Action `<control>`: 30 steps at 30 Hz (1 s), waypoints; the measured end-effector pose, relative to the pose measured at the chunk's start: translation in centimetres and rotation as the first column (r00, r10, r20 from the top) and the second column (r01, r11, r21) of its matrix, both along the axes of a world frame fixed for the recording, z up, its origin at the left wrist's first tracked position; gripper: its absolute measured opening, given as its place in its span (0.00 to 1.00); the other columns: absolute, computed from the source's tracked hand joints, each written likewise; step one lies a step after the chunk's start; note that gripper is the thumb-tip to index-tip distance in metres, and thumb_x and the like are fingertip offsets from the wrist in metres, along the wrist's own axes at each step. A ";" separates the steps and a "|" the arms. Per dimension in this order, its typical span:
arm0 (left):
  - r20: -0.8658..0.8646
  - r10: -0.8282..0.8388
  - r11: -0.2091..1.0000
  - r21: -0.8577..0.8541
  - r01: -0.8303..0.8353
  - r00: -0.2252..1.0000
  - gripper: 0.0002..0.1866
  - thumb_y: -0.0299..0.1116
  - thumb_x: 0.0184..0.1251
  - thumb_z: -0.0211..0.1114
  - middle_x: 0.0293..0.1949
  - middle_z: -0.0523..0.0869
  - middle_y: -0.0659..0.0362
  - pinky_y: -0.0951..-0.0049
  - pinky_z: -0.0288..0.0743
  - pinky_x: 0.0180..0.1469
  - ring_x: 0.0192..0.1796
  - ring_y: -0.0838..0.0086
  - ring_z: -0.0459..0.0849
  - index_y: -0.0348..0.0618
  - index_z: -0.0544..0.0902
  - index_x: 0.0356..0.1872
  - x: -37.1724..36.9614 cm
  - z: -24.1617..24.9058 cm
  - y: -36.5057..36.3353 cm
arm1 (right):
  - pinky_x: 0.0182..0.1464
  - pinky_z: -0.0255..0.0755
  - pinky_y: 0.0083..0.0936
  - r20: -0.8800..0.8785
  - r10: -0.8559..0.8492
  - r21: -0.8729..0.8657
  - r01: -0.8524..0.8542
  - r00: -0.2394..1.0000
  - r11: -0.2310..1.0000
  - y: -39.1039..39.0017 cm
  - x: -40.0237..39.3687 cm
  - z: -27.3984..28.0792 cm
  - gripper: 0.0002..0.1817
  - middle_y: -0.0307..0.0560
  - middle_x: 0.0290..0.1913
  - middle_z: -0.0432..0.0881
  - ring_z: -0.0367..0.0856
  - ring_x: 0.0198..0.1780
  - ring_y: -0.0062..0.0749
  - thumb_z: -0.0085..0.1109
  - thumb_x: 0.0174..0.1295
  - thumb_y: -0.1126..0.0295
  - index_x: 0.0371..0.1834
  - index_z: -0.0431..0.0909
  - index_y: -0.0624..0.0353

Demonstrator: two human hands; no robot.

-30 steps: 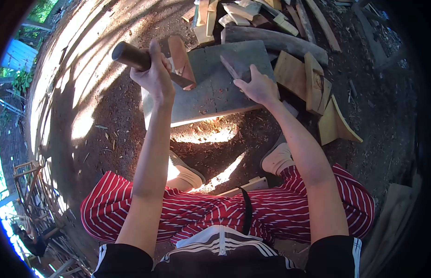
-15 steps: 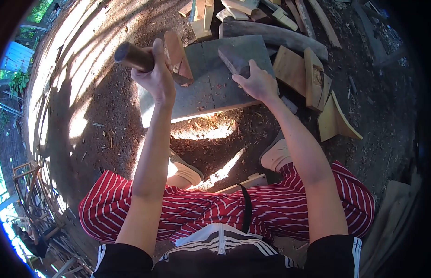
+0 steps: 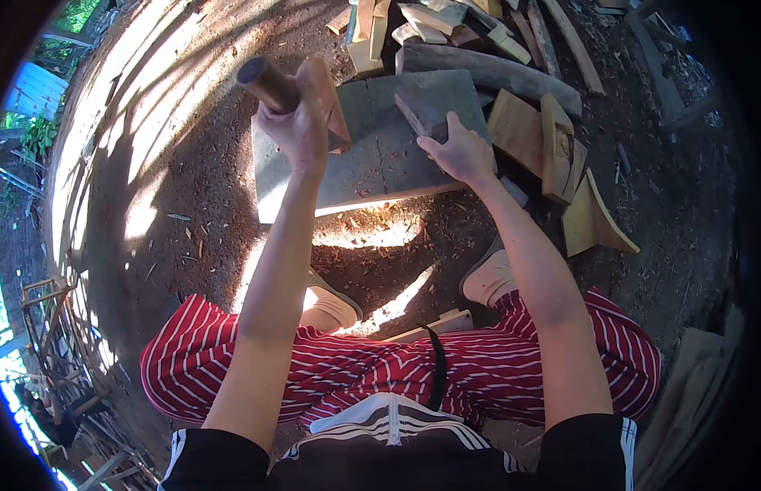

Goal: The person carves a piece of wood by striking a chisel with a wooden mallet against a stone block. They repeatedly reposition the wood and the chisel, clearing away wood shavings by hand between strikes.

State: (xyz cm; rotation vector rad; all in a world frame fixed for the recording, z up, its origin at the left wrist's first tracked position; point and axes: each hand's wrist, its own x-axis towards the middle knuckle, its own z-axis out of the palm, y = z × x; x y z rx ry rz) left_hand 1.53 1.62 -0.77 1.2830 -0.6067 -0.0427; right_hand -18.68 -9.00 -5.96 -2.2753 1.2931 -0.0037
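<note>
Both of my hands are closed on something above the low grey table (image 3: 364, 168). With my left hand (image 3: 298, 127) I grip a thick, round dark handle (image 3: 268, 83), its end tilted up and away to the left; my fist hides whatever it joins. Just beside that fist, at the left part of the table, is the reddish-brown wood block (image 3: 338, 123), partly covered by my fingers. My right hand (image 3: 462, 155) is closed around the near end of a narrow dark piece (image 3: 410, 113) that points away and to the left over the table; I can't tell its material. Past the far edge lies a curved log (image 3: 487, 67), with a heap of offcuts (image 3: 429, 20) beyond. Cut wood pieces (image 3: 515, 131) lie close by on the right, and shavings dot the ground (image 3: 212, 196).
</note>
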 end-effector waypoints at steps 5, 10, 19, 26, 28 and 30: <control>0.067 0.024 0.998 0.051 -0.027 0.997 0.14 0.38 0.64 0.73 0.19 0.77 0.67 0.81 0.65 0.22 0.20 0.86 0.73 0.44 0.77 0.27 -1.0 -0.1 -0.4 | 0.51 0.76 0.48 -0.042 0.012 0.008 -0.012 0.999 1.000 0.0 -0.1 -0.2 0.37 0.63 0.44 0.85 0.84 0.49 0.58 0.60 0.55 0.38 0.58 0.69 0.57; 0.081 0.036 0.991 0.126 -0.046 0.996 0.17 0.43 0.61 0.75 0.29 0.85 0.61 0.74 0.76 0.37 0.30 0.78 0.82 0.41 0.81 0.37 -0.7 -1.0 -0.1 | 0.51 0.77 0.43 0.361 -0.139 0.201 0.069 0.922 0.977 -1.2 1.5 1.0 0.39 0.57 0.43 0.86 0.87 0.46 0.50 0.62 0.53 0.40 0.61 0.71 0.59; 0.181 0.062 0.998 -0.027 -0.058 0.981 0.14 0.33 0.56 0.73 0.36 0.85 0.55 0.73 0.75 0.47 0.40 0.75 0.83 0.36 0.80 0.37 -0.7 -3.1 -0.2 | 0.25 0.77 0.32 0.495 0.574 -0.491 -0.335 0.652 0.804 4.4 4.9 20.7 0.37 0.40 0.21 0.80 0.79 0.18 0.33 0.61 0.57 0.39 0.56 0.72 0.62; 0.083 0.031 0.998 0.052 -0.035 0.996 0.12 0.33 0.57 0.72 0.33 0.85 0.57 0.74 0.75 0.43 0.36 0.76 0.83 0.37 0.80 0.35 0.3 -3.4 0.4 | 0.29 0.81 0.38 0.267 0.633 -0.490 -0.463 0.727 0.739 4.9 5.9 21.4 0.32 0.47 0.24 0.83 0.85 0.23 0.44 0.61 0.57 0.42 0.52 0.73 0.59; 0.062 0.045 0.996 0.077 -0.050 0.997 0.12 0.33 0.57 0.72 0.32 0.84 0.57 0.75 0.76 0.41 0.35 0.77 0.83 0.37 0.79 0.34 0.4 -3.5 0.8 | 0.39 0.81 0.44 0.517 0.604 -0.566 -0.287 0.607 0.773 4.7 6.8 21.6 0.32 0.51 0.26 0.85 0.88 0.30 0.45 0.61 0.53 0.41 0.48 0.77 0.58; 0.065 0.062 0.994 0.086 -0.068 0.996 0.12 0.33 0.57 0.72 0.31 0.84 0.58 0.75 0.76 0.40 0.34 0.77 0.83 0.37 0.79 0.33 0.4 -3.3 1.3 | 0.39 0.80 0.43 0.479 0.557 -0.435 -0.369 0.678 0.822 4.4 7.0 21.3 0.32 0.51 0.26 0.85 0.88 0.31 0.45 0.60 0.54 0.41 0.48 0.76 0.59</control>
